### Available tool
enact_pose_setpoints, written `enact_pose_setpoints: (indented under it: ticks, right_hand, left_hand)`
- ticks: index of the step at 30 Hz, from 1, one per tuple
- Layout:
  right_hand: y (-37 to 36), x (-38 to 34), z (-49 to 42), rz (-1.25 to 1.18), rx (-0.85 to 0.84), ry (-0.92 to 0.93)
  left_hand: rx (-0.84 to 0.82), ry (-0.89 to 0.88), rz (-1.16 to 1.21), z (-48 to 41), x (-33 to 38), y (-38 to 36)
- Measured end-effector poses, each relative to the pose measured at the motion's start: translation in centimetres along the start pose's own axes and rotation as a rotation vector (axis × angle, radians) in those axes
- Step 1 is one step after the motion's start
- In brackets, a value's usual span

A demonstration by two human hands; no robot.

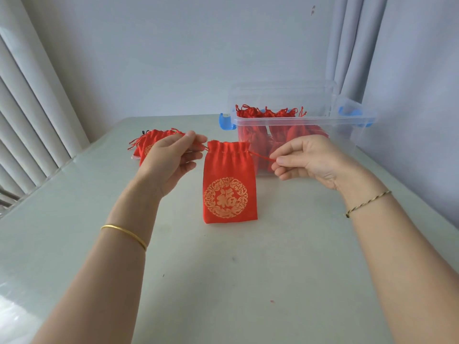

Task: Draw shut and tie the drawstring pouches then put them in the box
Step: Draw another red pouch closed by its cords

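Note:
A red drawstring pouch [229,184] with a gold round emblem hangs upright over the middle of the table, its lower edge at the tabletop, its mouth partly gathered. My left hand [171,155] pinches the red string at the pouch's left side. My right hand [305,160] pinches the red drawstring [263,157] stretched out from the pouch's right side. A clear plastic box [347,125] with blue clips stands at the back right and holds several red pouches. A small pile of red pouches [149,142] lies behind my left hand, partly hidden by it.
The pale table [223,281] stretches wide in front of the pouch. A white wall stands close behind the table. Curtains hang at the left and at the back right, beside the box.

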State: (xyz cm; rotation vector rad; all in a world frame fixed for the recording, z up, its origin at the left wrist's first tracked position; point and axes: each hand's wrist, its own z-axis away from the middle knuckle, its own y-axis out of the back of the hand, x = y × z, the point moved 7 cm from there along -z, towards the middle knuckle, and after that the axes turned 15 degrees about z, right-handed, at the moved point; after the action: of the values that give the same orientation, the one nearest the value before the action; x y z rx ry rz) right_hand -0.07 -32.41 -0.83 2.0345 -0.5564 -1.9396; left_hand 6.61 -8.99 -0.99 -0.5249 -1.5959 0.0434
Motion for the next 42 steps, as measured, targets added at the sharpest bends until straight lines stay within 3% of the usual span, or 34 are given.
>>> enact_pose_setpoints:
  ticks: [14, 19, 24, 26, 28, 30, 35, 42]
  right_hand:
    - [0.9, -0.7, -0.4, 0.582, 0.256, 0.090]
    - [1.9, 0.1, -0.5, 0.415, 0.299, 0.045]
    - [3.5, 0.6, -0.5, 0.532, 0.410, -0.010]
    - [3.6, 0.0, -0.4, 0.487, 0.420, -0.007]
    - [3.4, -0.4, -0.2, 0.302, 0.377, -0.013]
    - [2.6, -1.2, 0.2, 0.080, 0.296, -0.009]
    - [0.1, -5.2, 1.3, -0.178, 0.146, 0.113]
    - [-1.4, -8.6, 2.6, -0.097, 0.173, 0.295]
  left_hand:
    - [0.195, -0.144, -0.484, 0.3, 2.0, 2.0]
    - [0.374, -0.192, -0.342, 0.4, 2.7, 3.5]
    - [0.430, -0.198, -0.138, 0.5, 2.9, 3.8]
    - [0.368, -0.174, 0.049, 0.5, 3.0, 2.8]
    - [0.172, -0.140, 0.291, 0.6, 3.3, 0.8]
    - [-0.027, -0.116, 0.382, 1.1, 3.8, -1.7]
    - [-0.188, -0.073, 0.209, 2.5, 3.7, -6.1]
    - [-0.317, -0.099, -0.171, 3.8, 3.3, -8.1]
